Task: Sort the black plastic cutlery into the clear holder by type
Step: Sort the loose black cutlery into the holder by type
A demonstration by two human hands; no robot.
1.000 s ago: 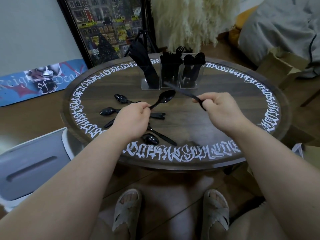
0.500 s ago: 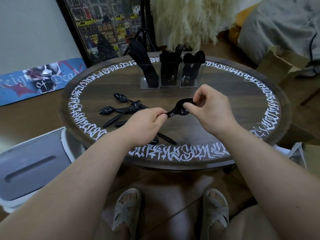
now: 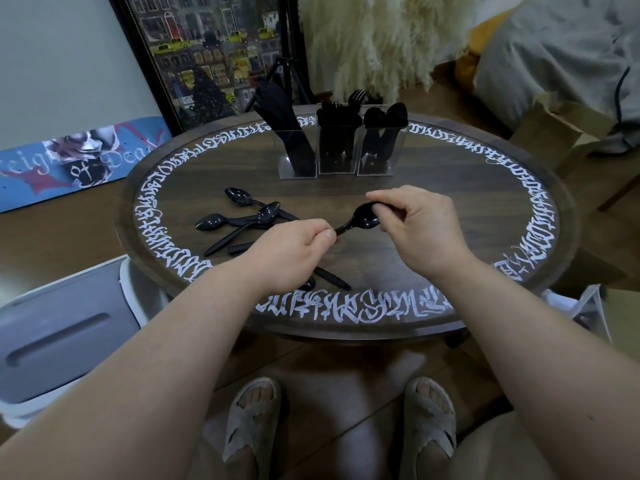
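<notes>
A round dark wooden worktop (image 3: 433, 188) ringed with white calligraphic lettering stands on a brown wood floor (image 3: 52, 233). Behind it a black-framed picture of a city street with yellow taxis (image 3: 207, 53) leans against the pale wall, beside a cream fluffy plume bundle (image 3: 377, 39) and a blue printed skateboard deck (image 3: 76, 161) lying at the left. A grey and white plastic bin (image 3: 59, 337) sits at the lower left, a brown cardboard box (image 3: 554, 133) and a grey cushion (image 3: 561, 50) lie at the right, and two feet in grey cross-strap slippers (image 3: 252, 420) rest below.
</notes>
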